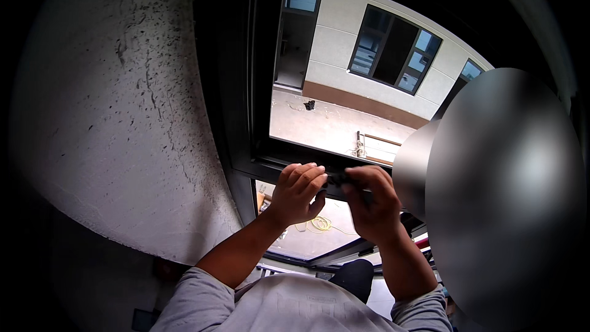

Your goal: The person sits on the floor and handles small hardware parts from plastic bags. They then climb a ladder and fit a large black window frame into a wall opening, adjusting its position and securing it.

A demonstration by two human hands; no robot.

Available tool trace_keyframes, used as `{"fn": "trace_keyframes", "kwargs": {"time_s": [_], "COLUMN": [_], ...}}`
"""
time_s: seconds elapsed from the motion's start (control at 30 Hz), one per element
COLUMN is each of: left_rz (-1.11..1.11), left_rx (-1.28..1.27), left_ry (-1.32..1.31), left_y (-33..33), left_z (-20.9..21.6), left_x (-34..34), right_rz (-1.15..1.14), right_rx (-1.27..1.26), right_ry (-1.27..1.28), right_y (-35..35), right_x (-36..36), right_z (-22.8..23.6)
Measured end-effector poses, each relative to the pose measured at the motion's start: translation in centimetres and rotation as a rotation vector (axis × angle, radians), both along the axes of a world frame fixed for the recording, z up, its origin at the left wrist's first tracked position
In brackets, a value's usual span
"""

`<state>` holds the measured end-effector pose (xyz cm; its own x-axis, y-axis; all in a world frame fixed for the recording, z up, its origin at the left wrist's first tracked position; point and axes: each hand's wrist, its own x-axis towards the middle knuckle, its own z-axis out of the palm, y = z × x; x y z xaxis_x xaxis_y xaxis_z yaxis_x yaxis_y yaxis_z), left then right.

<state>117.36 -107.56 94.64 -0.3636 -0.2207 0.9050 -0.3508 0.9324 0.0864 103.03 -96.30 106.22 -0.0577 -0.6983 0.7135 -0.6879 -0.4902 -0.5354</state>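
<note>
My left hand (300, 192) is closed at the crossbar of a dark window frame (279, 149), fingers over the bar and thumb below. Just to its right, my right hand (373, 204) is also closed, thumb and fingers pinched on a small black part (335, 179) at the bar. This part lies between the fingertips of both hands. Its kind is too dark and too covered by the fingers to tell, and whether the left fingers grip it or only the bar is hidden.
A speckled grey wall (117, 129) borders the frame on the left. Large blurred grey shapes (507, 197) fill the right side close by. Through the opening show a pale building (332, 43), a coiled yellow hose (321, 224) and a wooden frame (381, 140) on the ground.
</note>
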Motion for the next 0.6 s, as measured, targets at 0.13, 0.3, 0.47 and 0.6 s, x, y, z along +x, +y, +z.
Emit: {"fn": "trace_keyframes", "kwargs": {"time_s": [0.13, 0.3, 0.47, 0.6], "left_rz": [-0.089, -0.256, -0.354, -0.319], "left_rx": [0.064, 0.18, 0.34, 0.46], "left_ry": [-0.024, 0.074, 0.014, -0.004], "left_y": [-0.4, 0.6, 6.8, 6.7], "left_z": [0.2, -0.4, -6.5, -8.9], "left_x": [0.2, 1.2, 3.5, 4.4], "right_rz": [-0.022, -0.077, -0.087, -0.023], "right_rx": [0.164, 0.298, 0.377, 0.341], "right_ry": [0.285, 0.464, 0.595, 0.507], "right_y": [-7.0, -10.4, -10.2, -9.5], "right_x": [2.9, 3.6, 4.8, 4.1], "right_z": [-0.2, -1.4, -0.6, -2.0]}}
